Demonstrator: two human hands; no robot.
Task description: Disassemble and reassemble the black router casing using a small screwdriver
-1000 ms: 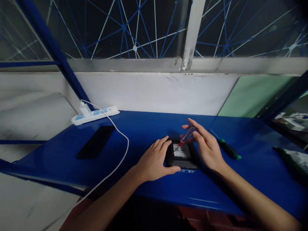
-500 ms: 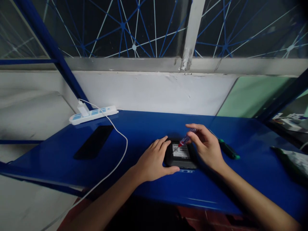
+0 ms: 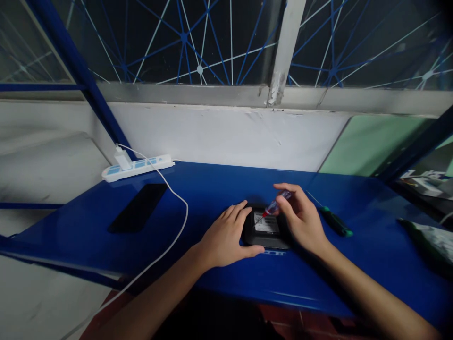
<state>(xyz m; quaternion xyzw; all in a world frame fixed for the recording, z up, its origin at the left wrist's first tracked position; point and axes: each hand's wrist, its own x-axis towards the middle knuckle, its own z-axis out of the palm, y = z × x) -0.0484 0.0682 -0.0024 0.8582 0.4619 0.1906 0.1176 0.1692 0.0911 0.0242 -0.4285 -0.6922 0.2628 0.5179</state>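
Observation:
A small black device (image 3: 283,241) with a white printed label lies on the blue tabletop. Over its left side rests my left hand (image 3: 226,236), thumb along the near edge and fingers on the far left part, holding it in place. My right hand (image 3: 306,219) is closed on a screwdriver (image 3: 278,203) with a clear purplish handle and a red collar. The screwdriver leans, its thin shaft reaching down to the left part of the device near the label. What exactly the tip touches is too small to tell.
To the right lies a second screwdriver (image 3: 336,221) with a green and black handle. A black flat slab (image 3: 138,208) lies at left, near a white power strip (image 3: 141,166) with a plugged charger. Its white cable (image 3: 182,224) runs toward the front edge. A bag (image 3: 432,241) sits far right.
The screwdriver handle and my right hand's fingers have shifted very slightly; the shaft stays on the device. My left hand keeps its place. The view has moved a little.

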